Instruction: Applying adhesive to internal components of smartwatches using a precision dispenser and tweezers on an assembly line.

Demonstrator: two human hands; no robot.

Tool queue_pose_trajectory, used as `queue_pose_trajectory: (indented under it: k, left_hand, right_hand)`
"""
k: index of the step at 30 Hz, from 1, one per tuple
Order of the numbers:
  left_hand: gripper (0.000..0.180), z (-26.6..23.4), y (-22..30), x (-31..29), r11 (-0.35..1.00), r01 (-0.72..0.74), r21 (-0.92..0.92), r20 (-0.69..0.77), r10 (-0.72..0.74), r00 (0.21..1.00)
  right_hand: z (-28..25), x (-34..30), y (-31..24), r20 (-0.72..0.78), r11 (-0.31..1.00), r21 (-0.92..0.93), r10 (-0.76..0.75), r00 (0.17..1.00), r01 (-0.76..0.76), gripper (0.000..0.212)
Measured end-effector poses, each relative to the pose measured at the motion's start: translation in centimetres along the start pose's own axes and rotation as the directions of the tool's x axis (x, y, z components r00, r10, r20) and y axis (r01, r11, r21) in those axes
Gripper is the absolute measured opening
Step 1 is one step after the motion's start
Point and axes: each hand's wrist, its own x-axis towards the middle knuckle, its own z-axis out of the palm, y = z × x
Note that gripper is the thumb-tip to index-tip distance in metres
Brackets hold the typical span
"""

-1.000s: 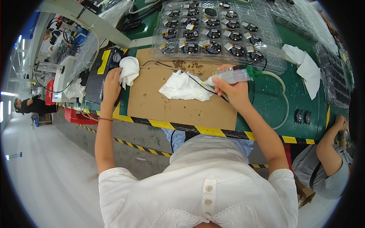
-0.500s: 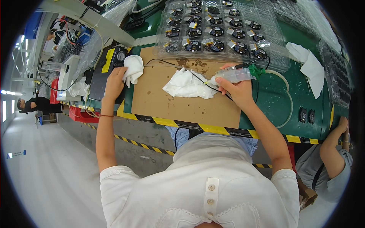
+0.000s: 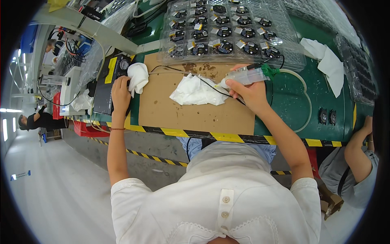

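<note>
My right hand has its grip wrapped around a clear syringe-style dispenser with a green cap, tip angled down at the crumpled white wipe on the cardboard mat, I figure so drips land there and not on the green surface. Left hand pinches a white cloth at the mat's left edge, over a black box. Component tray sits just behind.

Clear plastic tray of small round electronic parts sits along the far edge of the green bench; white cloth lies near its right end.
</note>
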Motion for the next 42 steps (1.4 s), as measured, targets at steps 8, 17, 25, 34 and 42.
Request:
queue_pose_trajectory:
  k: [8, 17, 25, 34, 42]
  left_hand:
    - [0.036, -2.7, -0.9, 3.3, 0.995, -0.007, -0.099, 0.538, 0.059, 0.841]
    - [0.018, 2.5, 2.3, 0.3, 0.995, 0.036, 0.092, 0.120, -0.047, 0.992]
    - [0.021, 4.0, 2.2, 2.4, 0.974, 0.211, 0.084, -0.014, -0.210, 0.978]
    - [0.022, 2.8, 1.7, 2.6, 0.983, 0.180, -0.044, 0.136, -0.173, 0.976]
    - [0.019, 3.5, 2.2, 1.8, 0.994, 0.103, 0.026, -0.008, -0.102, 0.995]
  right_hand:
    - [-0.2, 0.0, 0.0, -0.003, 1.000, 0.016, -0.016, 1.000, 0.016, 0.031]
    - [0.1, -0.2, -0.4, 0.013, 1.000, 0.000, -0.001, 1.000, 0.001, 0.030]
    - [0.0, -0.1, -0.2, 0.015, 1.000, 0.007, -0.015, 1.000, 0.015, 0.029]
    - [-0.2, -0.2, -0.2, 0.005, 1.000, 0.009, -0.018, 1.000, 0.018, 0.030]
    - [-0.2, -0.4, -0.4, -0.011, 1.000, 0.028, 0.009, 1.000, -0.009, 0.030]
